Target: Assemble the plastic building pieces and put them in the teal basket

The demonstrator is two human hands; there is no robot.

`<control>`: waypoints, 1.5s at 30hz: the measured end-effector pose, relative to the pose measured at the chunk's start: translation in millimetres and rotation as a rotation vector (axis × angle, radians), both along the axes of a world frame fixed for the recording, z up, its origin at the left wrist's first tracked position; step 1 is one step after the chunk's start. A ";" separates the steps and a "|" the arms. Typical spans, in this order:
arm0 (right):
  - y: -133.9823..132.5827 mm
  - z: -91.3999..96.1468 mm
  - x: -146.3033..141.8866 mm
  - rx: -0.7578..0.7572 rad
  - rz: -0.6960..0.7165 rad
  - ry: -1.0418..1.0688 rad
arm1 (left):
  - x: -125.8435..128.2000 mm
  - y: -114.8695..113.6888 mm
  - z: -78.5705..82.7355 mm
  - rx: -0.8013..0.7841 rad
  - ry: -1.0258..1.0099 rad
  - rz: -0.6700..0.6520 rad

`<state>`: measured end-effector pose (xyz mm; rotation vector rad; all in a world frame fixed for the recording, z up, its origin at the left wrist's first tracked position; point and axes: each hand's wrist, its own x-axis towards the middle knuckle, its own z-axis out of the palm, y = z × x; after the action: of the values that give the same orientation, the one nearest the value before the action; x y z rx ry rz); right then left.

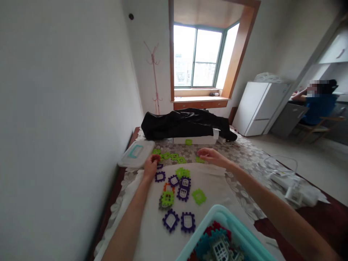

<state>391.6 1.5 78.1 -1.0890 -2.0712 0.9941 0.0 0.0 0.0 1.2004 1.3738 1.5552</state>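
Both my arms reach forward over a white cloth (214, 188) spread on a patterned table. My left hand (151, 165) is curled, fingers closed over a small purple piece (160, 166) at the cloth's far edge. My right hand (212, 156) hovers palm down with its fingers bent, just past a green piece (199, 160); what it holds, if anything, is hidden. Between and below the hands lie flat interlocking plastic tiles: purple frames (170, 220), a green tile (199, 196), a green and orange cluster (168, 197). More green tiles (174, 156) lie beyond the hands.
A turquoise bin (217, 214) with red and teal tiles sits at the bottom edge. A white lid (136, 153) lies at far left beside the wall. A black bag (185, 123) and white box cross the far end. White cables (282, 174) lie right. A seated person (318, 101) is in the far room.
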 end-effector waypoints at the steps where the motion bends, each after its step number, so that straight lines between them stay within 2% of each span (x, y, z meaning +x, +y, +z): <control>1: 16.0 -15.9 -5.0 0.098 -0.104 -0.120 | 0.1 -1.1 0.9 0.003 -0.028 0.012; 4: 48.0 -53.7 -15.6 0.243 -0.299 -0.390 | -0.3 -4.2 3.1 0.015 -0.111 0.058; 7: 58.4 -72.4 -17.6 0.233 -0.392 -0.438 | -0.4 -6.8 4.9 0.027 -0.178 0.099; 12: 56.4 -77.0 -10.1 0.276 -0.426 -0.395 | -2.5 -11.4 12.4 0.052 -0.283 0.207; 14: 48.1 -75.0 -10.8 0.323 -0.428 -0.305 | -2.0 -13.1 17.5 0.054 -0.270 0.252; 16: 32.2 -72.0 -18.2 0.372 -0.412 -0.123 | 3.8 -15.4 23.9 0.046 -0.219 0.256; 18: 9.1 -68.6 -32.5 0.406 -0.365 0.043 | 17.9 -19.6 31.4 0.037 -0.151 0.180; 21: -29.8 -64.7 -60.1 0.470 -0.245 0.131 | 53.0 -31.0 42.1 -0.002 -0.019 -0.141; 25: -62.6 -69.1 -87.1 0.534 -0.219 0.143 | 100.4 -49.2 43.8 -0.142 -0.125 -0.506; 27: -68.1 -75.7 -92.7 0.561 -0.222 0.132 | 113.7 -54.6 36.8 -0.213 -0.186 -0.599; 30: -69.2 -85.4 -93.8 0.577 -0.200 0.079 | 119.4 -56.1 22.7 -0.262 -0.244 -0.592; 33: -64.6 -88.4 -88.5 0.577 -0.159 0.020 | 116.8 -53.8 14.9 -0.293 -0.283 -0.567; 35: -55.9 -86.0 -80.1 0.573 -0.182 -0.002 | 114.8 -52.8 15.0 -0.304 -0.297 -0.565; 38: -32.6 -79.6 -58.3 0.545 -0.362 -0.051 | 113.4 -52.7 18.1 -0.336 -0.261 -0.553; 41: -3.4 -77.4 -31.8 0.512 -0.572 -0.217 | 113.7 -52.5 19.1 -0.338 -0.216 -0.549; 45: 25.4 -87.6 -12.4 0.471 -0.638 -0.421 | 114.6 -50.3 15.6 -0.305 -0.231 -0.547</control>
<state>379.3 26.9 -9.5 -1.6268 -1.8966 -0.0391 114.6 -50.3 15.6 1.0536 0.9789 1.0195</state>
